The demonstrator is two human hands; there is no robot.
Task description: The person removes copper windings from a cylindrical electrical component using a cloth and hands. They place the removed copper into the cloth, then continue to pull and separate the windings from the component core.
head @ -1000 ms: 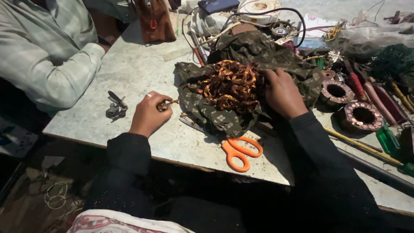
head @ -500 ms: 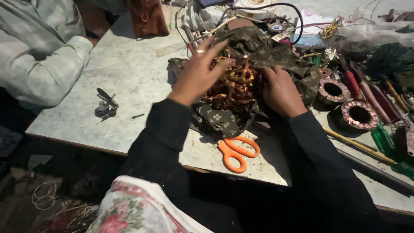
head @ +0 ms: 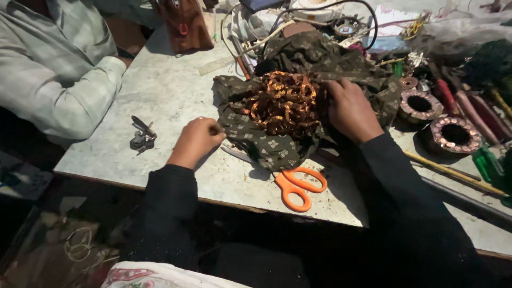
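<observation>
A tangled bundle of copper wire coils (head: 282,104) lies on a dark patterned cloth (head: 266,146) in the middle of the worn table (head: 160,90). My right hand (head: 349,109) lies on the bundle's right side, fingers curled over the coils and the cloth. To the left of the cloth my left hand (head: 194,141) rests on the table with its fingers closed. It pinches something small and dark at the cloth's edge, perhaps a thin strand; I cannot make it out.
Orange-handled scissors (head: 296,186) lie near the front edge, partly under the cloth. A small metal tool (head: 141,138) is at the left. Two wound stator cores (head: 453,133) and screwdrivers (head: 469,106) crowd the right. Another person's sleeve (head: 64,80) rests at the far left.
My left hand reached up over the coil bundle half a second ago and has come back down to the table left of the cloth. My right hand has stayed on the bundle.
</observation>
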